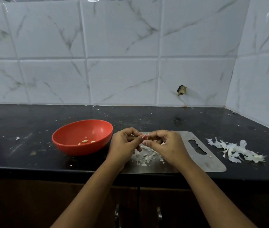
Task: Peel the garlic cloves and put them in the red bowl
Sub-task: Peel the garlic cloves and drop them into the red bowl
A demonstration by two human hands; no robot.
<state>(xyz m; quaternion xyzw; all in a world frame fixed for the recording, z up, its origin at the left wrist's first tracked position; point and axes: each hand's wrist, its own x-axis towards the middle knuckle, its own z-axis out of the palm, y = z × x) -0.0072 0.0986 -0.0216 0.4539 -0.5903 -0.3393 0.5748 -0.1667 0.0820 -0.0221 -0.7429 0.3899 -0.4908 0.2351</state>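
Left hand (123, 145) and right hand (166, 145) are meeting above the steel board (209, 160), both pinching one garlic clove (144, 137) between curled fingertips. Red bowl (74, 148) is sitting just left of them, holding three peeled cloves (85, 141). Skins (145, 156) are lying beneath.

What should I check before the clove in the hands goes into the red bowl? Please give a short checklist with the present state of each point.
1. Grip on the garlic clove: ok. The left hand and the right hand both pinch it above the steel board.
2. Clove fully peeled: cannot tell. The fingers hide most of it.
3. Red bowl upright and near: ok. It stands just left of the left hand.
4. Room in the bowl: ok. Only three peeled cloves lie in it.
5. Way to the bowl: ok. Nothing stands between the hands and the bowl.
6. Skins outside the bowl: ok. The peel scraps lie on the board.
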